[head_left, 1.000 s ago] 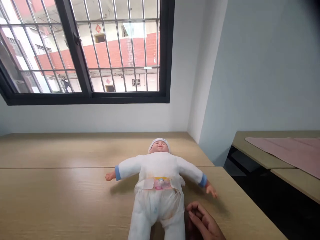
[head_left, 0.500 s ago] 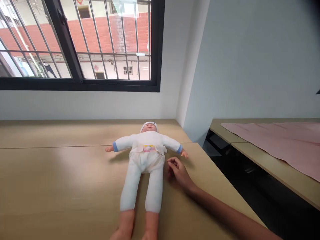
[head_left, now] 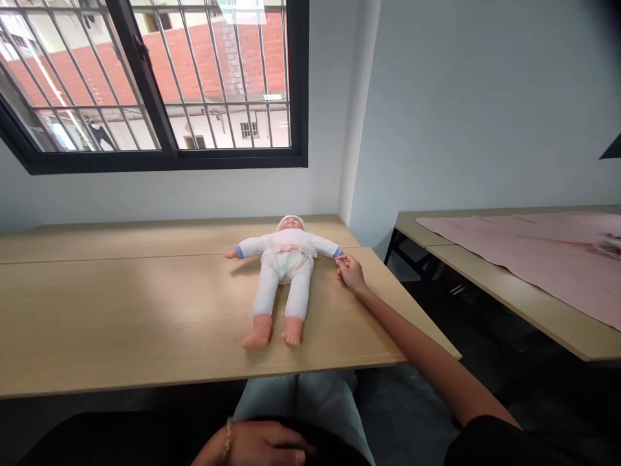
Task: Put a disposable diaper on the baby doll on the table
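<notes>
A baby doll [head_left: 290,252] in a white outfit with blue cuffs and a white cap lies on its back on the wooden table [head_left: 145,317], arms spread, bare feet toward me. My right hand [head_left: 350,272] is closed at the doll's hand on the right side, its fingers pinched around it by the blue cuff. Low in the view, my left hand [head_left: 272,445], with a bracelet at the wrist, rests against my body above my lap. Its fingers lie loosely extended, with nothing visible in them.
To the right, across a gap, stands a second table [head_left: 557,338] with a pink cloth [head_left: 524,252] and a blurred object at the far right edge. A barred window [head_left: 169,158] is in the wall behind the doll.
My right hand has moved up from beside the doll's hip to its hand. The view has tilted and widened, so my left hand, my lap and the table's front edge now show.
</notes>
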`<state>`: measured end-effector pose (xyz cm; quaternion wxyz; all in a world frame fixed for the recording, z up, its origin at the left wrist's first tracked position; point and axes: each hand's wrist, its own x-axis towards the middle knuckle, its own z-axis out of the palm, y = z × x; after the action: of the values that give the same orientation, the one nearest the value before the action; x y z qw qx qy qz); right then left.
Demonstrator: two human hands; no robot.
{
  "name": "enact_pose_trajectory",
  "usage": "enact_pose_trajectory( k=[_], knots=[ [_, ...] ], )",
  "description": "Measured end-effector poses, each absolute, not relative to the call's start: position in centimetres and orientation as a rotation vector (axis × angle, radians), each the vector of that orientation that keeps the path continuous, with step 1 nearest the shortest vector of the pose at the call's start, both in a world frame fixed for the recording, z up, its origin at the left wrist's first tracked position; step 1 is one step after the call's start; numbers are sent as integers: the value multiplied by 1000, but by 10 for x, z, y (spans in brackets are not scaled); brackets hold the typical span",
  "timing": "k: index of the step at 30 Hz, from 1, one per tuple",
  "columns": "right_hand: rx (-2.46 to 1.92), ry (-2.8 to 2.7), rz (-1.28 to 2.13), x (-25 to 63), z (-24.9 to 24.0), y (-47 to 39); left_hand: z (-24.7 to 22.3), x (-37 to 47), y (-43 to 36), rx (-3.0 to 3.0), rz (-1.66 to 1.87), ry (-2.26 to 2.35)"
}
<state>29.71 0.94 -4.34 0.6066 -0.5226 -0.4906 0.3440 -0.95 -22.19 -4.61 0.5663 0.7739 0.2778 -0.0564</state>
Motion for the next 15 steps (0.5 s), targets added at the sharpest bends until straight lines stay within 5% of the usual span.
enact_pose_trajectory(
  k=[3,8,11,15],
  knots=[
    [-1205,-1139,788,298,-43,9,24,-9,-230,1712,-17,414],
    [-1212,-1206,839,293,-46,8,102,-24,-148,1650,876,791],
    [-1202,-1270,817,285,-50,12,84,-37,-51,1377,1331,1100],
    [-1227,-1304,794,267,-45,29,24,-41,52,1235,1396,1382]
  ],
)
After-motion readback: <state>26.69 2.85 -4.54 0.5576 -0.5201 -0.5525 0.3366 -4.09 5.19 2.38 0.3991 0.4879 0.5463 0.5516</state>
